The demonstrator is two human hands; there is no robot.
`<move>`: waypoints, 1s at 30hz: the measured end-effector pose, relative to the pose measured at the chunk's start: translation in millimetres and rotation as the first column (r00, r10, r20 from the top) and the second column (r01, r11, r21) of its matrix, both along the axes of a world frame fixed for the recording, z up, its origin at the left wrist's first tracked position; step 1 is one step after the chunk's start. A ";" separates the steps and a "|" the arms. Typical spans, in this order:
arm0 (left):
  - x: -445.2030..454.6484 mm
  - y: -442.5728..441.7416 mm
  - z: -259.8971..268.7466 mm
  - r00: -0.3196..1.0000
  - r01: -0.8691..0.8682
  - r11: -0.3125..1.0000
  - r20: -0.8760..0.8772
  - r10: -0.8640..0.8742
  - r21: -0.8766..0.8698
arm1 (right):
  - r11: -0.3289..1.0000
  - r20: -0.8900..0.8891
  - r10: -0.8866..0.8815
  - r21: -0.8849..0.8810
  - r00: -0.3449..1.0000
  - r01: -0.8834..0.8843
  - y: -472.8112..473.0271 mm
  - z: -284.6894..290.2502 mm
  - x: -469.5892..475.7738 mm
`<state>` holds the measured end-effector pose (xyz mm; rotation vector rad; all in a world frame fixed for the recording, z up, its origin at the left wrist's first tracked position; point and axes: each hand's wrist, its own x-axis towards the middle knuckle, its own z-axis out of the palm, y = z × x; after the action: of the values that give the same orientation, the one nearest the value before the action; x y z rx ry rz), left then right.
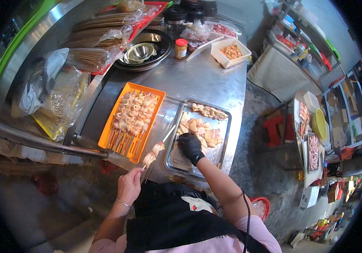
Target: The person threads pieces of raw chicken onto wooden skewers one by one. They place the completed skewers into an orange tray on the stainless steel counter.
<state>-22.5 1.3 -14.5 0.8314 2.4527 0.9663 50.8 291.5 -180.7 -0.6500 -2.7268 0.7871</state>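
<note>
My bare left hand (129, 185) grips the lower end of a flat skewer (169, 132), tilted up to the right over the table's front edge. A few pieces of raw meat (153, 155), likely chicken, are threaded on it, and its tip is bare. My right hand (190, 147), in a black glove, reaches down to the left side of a pile of raw meat pieces (211, 134) in a steel tray (181, 159); its fingertips are hidden. One loaded skewer (208, 111) lies across the tray's far end. Left of it, an orange tray (161, 104) holds several loaded meat skewers (135, 112).
Bare skewers (160, 126) lie between the trays on the steel table (196, 79). Farther back are nested bowls (140, 52), a red-lidded jar (181, 49) and a white tub (226, 61) of meat. Bagged sticks (87, 60) fill the left side. Another table (309, 182) with meat stands right.
</note>
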 end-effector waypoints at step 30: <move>-0.9 0.4 -9.1 0.984 0.029 0.997 0.176 -0.042 0.078 | 0.963 0.247 0.080 0.230 0.966 -0.139 17.0 -15.4 -1.1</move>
<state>-23.4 1.7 -23.6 0.7750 2.2559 1.0765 49.7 308.5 -196.2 -0.5730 -3.0319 0.4014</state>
